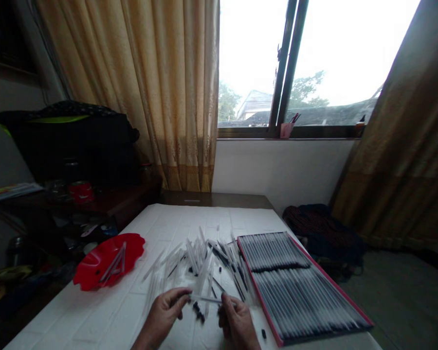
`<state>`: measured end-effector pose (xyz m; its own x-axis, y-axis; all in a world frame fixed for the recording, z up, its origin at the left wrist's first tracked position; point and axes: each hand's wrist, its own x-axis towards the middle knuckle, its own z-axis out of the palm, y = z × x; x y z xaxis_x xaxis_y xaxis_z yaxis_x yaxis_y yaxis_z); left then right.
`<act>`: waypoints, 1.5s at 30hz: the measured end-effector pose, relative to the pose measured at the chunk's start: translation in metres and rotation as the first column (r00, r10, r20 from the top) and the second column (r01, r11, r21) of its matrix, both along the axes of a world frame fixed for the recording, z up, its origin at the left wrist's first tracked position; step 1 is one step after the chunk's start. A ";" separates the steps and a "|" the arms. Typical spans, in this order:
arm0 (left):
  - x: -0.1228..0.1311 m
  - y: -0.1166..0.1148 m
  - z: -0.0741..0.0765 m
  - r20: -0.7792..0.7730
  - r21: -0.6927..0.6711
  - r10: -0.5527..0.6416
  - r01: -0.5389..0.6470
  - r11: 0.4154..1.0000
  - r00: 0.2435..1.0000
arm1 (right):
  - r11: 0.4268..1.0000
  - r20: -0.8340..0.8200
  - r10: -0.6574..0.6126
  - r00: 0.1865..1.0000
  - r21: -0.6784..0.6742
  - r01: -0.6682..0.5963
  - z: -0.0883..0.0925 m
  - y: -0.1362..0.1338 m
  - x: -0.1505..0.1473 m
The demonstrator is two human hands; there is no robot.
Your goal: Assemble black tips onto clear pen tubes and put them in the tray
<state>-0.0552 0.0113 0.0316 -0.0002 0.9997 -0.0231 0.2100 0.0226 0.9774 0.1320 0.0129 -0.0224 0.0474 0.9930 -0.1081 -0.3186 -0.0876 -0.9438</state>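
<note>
Between my two hands runs a thin pen-like tube (206, 298), pale and see-through, held nearly level above the table. My left hand (165, 311) pinches its left end with thumb and index finger. Its right end is in the closed fingers of my right hand (238, 318). Just below it lie small black caps (198, 312), and another black cap (264, 334) is right of my right hand. Beyond the hands spreads a loose heap of clear tubes (204, 265), with dark thin rods (237, 272) among them.
A pink-edged tray (261, 304) on the right holds two rows of dark-tipped tubes. On the left, a red scalloped dish (91, 270) contains a few clear tubes. The white table (83, 318) ends near the window wall. Dark cloth (324, 233) lies beyond its right edge.
</note>
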 end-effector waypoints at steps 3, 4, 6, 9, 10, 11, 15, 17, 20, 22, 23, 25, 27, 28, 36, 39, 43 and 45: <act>-0.005 0.001 -0.008 0.013 -0.009 0.044 -0.043 0.999 0.999 | 0.999 -0.041 -0.002 0.999 0.035 0.004 -0.001 0.001 0.003; -0.006 0.002 -0.011 0.017 -0.010 0.058 -0.058 0.998 0.998 | 0.999 -0.068 -0.003 0.998 0.040 0.006 -0.001 0.000 0.004; -0.007 0.002 -0.015 0.023 -0.018 0.071 -0.071 0.997 0.997 | 0.999 -0.103 -0.009 0.995 0.040 0.013 -0.001 0.000 0.006; -0.008 0.002 -0.019 0.019 -0.039 0.059 -0.058 0.998 0.998 | 0.998 -0.097 -0.045 0.994 0.037 0.049 -0.004 -0.001 0.006; -0.009 0.002 -0.020 0.016 -0.046 0.053 -0.052 0.998 0.998 | 0.997 -0.089 -0.066 0.994 0.039 0.070 -0.005 -0.001 0.005; -0.009 0.002 -0.021 0.015 -0.052 0.048 -0.047 0.998 0.999 | 0.996 -0.078 -0.078 0.994 0.042 0.082 -0.006 0.000 0.004; -0.013 0.001 -0.024 0.034 -0.068 0.035 -0.033 0.997 0.999 | 0.998 0.006 -0.048 0.999 0.034 0.047 -0.010 0.002 0.000; -0.014 0.000 -0.025 0.053 -0.073 0.044 -0.040 0.997 0.998 | 0.999 0.034 -0.038 0.999 0.033 0.037 -0.010 0.003 -0.002; -0.012 -0.001 -0.027 0.082 -0.082 0.073 -0.067 0.994 0.994 | 0.998 -0.005 -0.044 0.999 0.039 0.044 -0.005 0.001 0.000; -0.009 -0.001 -0.029 0.090 -0.089 0.086 -0.078 0.993 0.992 | 0.999 -0.073 -0.038 0.997 0.012 0.039 0.000 -0.001 0.004; -0.008 0.000 -0.031 0.089 -0.092 0.084 -0.076 0.993 0.992 | 0.999 -0.108 -0.035 0.993 -0.013 0.034 0.002 -0.002 0.006; -0.004 0.001 -0.033 0.080 -0.092 0.072 -0.064 0.994 0.994 | 0.998 -0.159 -0.040 0.987 -0.049 0.033 0.006 -0.003 0.009; -0.002 0.003 -0.036 0.080 -0.094 0.054 -0.046 0.995 0.995 | 0.996 -0.173 -0.078 0.982 -0.055 0.070 0.008 -0.002 0.009; 0.000 0.004 -0.037 0.088 -0.096 0.049 -0.040 0.995 0.995 | 0.994 -0.165 -0.100 0.981 -0.052 0.093 0.008 -0.001 0.008; 0.006 0.009 -0.044 0.150 -0.108 0.046 -0.030 0.994 0.988 | 0.993 -0.222 -0.103 0.970 -0.075 0.088 -0.001 0.004 0.009; 0.009 0.008 -0.043 0.161 -0.113 0.031 -0.012 0.994 0.986 | 0.996 -0.269 -0.035 0.963 -0.092 0.011 -0.004 0.003 0.014; 0.013 0.006 -0.041 0.180 -0.123 -0.002 0.024 0.992 0.984 | 0.982 -0.258 -0.158 0.953 -0.138 0.126 -0.007 0.007 0.010; 0.014 0.005 -0.041 0.184 -0.119 -0.003 0.026 0.993 0.983 | 0.975 -0.241 -0.206 0.948 -0.138 0.177 -0.010 0.010 0.006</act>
